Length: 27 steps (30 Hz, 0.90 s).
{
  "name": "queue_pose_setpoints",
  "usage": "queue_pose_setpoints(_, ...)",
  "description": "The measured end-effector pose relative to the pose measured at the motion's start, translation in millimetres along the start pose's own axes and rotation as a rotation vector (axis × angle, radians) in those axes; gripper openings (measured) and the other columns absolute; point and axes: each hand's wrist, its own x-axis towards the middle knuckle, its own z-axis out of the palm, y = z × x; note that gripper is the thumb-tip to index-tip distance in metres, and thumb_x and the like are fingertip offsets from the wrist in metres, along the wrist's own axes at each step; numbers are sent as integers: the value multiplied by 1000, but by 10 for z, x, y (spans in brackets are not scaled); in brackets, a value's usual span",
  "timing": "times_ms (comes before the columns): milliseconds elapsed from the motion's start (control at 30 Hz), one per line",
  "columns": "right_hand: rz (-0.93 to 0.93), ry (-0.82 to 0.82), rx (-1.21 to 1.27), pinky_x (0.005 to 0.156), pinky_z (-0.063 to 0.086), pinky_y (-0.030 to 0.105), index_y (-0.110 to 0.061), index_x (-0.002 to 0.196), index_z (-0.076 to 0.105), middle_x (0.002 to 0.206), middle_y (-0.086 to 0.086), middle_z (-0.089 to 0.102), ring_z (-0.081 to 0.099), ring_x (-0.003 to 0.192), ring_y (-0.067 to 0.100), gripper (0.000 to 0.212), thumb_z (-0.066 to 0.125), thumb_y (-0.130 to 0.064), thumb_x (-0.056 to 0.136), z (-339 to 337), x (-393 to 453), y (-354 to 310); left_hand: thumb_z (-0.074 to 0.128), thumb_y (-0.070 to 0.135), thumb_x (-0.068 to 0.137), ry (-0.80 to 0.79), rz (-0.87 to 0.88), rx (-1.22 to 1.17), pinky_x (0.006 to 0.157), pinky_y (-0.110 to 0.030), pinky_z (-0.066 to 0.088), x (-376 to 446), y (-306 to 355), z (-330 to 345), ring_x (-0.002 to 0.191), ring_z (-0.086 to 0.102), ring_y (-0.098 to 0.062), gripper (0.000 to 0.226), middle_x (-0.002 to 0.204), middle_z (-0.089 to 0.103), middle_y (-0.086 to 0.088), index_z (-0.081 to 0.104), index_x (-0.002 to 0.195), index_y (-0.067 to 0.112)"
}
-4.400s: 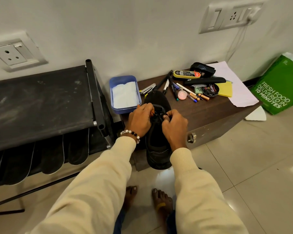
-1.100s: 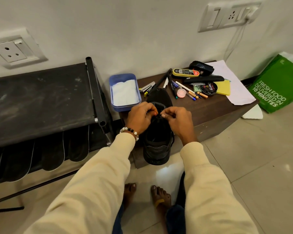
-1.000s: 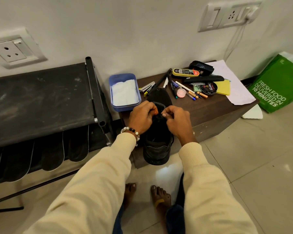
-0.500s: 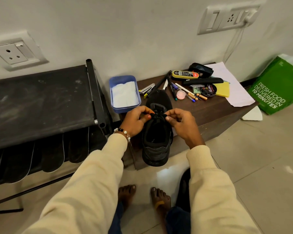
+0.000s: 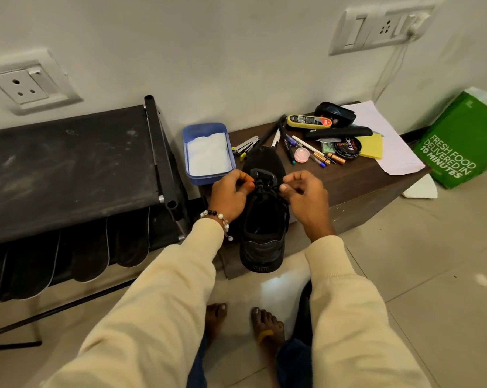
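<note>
1. Socket (image 5: 21, 86) on the wall sits far left, above the black rack (image 5: 68, 169). The rack's end post stands just beside my left wrist.
2. Right of the rack is the brown chest (image 5: 362, 189). On its rear left corner a blue tub (image 5: 190, 152) holds a folded white cloth (image 5: 206, 152), just behind my left knuckles and the nearest thing to them.
3. The shoe (image 5: 264, 228) is black. It lies on the front left part of the chest, toe toward the wall and opening up, with its heel sticking out over the front edge toward me.
4. Around the toe lie a stapler (image 5: 246, 144), scattered pens (image 5: 285, 144) and a small pink jar (image 5: 302, 155).
5. Further right are a yellow bottle (image 5: 309, 122), a black brush (image 5: 339, 132), a round polish tin (image 5: 348, 147) and a yellow pad (image 5: 374, 147) on a white sheet (image 5: 396, 155), all well apart from the shoe.
6. Far right, a green bag (image 5: 461, 144) stands on the floor by the wall, with a switch plate (image 5: 382, 28) above.
7. My left hand (image 5: 231, 196) is curled. Its thumb and forefinger pinch the lace (image 5: 266, 186) on the left of the tongue, and a beaded bracelet (image 5: 217, 217) hangs at the wrist.
8. My right hand (image 5: 306, 197) is curled too. Thumb and fingertip pinch the lace on the right, and the other fingers are folded in. My two hands are apart, with the laced tongue between them.
</note>
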Motion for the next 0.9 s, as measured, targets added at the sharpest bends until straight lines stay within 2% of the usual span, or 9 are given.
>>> queue_pose_setpoints(100, -5, 20, 31, 82, 57, 40, -27, 83, 61, 87, 2, 68, 67, 86, 16, 20, 69, -8, 84, -93, -8, -5, 64, 10, 90, -4, 47, -55, 86, -41, 55, -33, 5, -139, 89, 64, -21, 7, 89, 65, -1, 64, 96, 13)
queue_pose_setpoints(267, -46, -256, -181, 86, 50, 33, -26, 94, 66, 94, -3, 67, 61, 93, 14, 8, 59, -22, 92, -137, -102, -4, 72, 10, 82, -206, 218, 73, 86, -33, 55, -144, 28, -272, 87, 65, -15, 18, 93, 69, 0, 71, 99, 17)
queue_pose_setpoints(367, -28, -246, -182, 84, 51, 33, -23, 94, 68, 90, 2, 68, 63, 90, 17, 7, 62, -21, 91, -155, -134, -15, 80, 21, 75, -113, 290, 207, 79, -34, 54, -173, 35, -223, 81, 62, -16, 26, 92, 68, -2, 74, 100, 18)
queue_pose_setpoints(500, 13, -196, -148, 70, 46, 26, -20, 89, 69, 77, -2, 64, 58, 75, 10, 5, 64, -21, 89, -132, -157, -29, 75, 23, 81, -4, 360, 296, 77, -32, 52, -183, 68, -147, 80, 61, -15, 17, 91, 68, -1, 72, 96, 18)
queue_pose_setpoints(600, 70, -162, -131, 67, 45, 28, -20, 76, 65, 73, -2, 61, 55, 72, 11, 17, 59, -21, 92, -104, -141, -12, 67, 12, 88, 62, 190, 138, 80, -33, 55, -186, 40, -107, 81, 65, -17, 8, 88, 69, -4, 67, 95, 13)
queue_pose_setpoints(667, 130, -117, -109, 70, 48, 34, -15, 72, 63, 72, 0, 60, 56, 71, 13, 24, 56, -22, 94, -80, -128, 8, 58, 8, 93, 78, -39, -78, 81, -36, 57, -171, 15, -87, 83, 66, -21, 5, 90, 68, -8, 61, 95, 11)
queue_pose_setpoints(733, 206, -59, -49, 77, 52, 43, -7, 78, 64, 77, 8, 64, 61, 77, 22, 25, 53, -23, 94, -67, -110, 13, 51, 9, 97, 88, -258, -310, 81, -40, 57, -155, 6, -73, 83, 67, -24, 8, 89, 69, -10, 59, 95, 9)
queue_pose_setpoints(800, 293, -28, 76, 82, 53, 47, -3, 85, 64, 79, 11, 67, 63, 81, 26, 25, 50, -21, 95, -49, -112, 19, 46, 10, 99, 94, -396, -468, 75, -38, 56, -151, 10, -77, 78, 68, -24, 14, 85, 70, -8, 60, 98, 7)
queue_pose_setpoints(900, 369, -6, 207, 79, 54, 46, -7, 84, 63, 74, 8, 67, 62, 70, 21, 26, 44, -18, 98, -35, -124, 17, 38, 6, 99, 126, -514, -692, 64, -33, 54, -151, 54, -97, 68, 68, -24, 20, 82, 69, -13, 56, 107, 5)
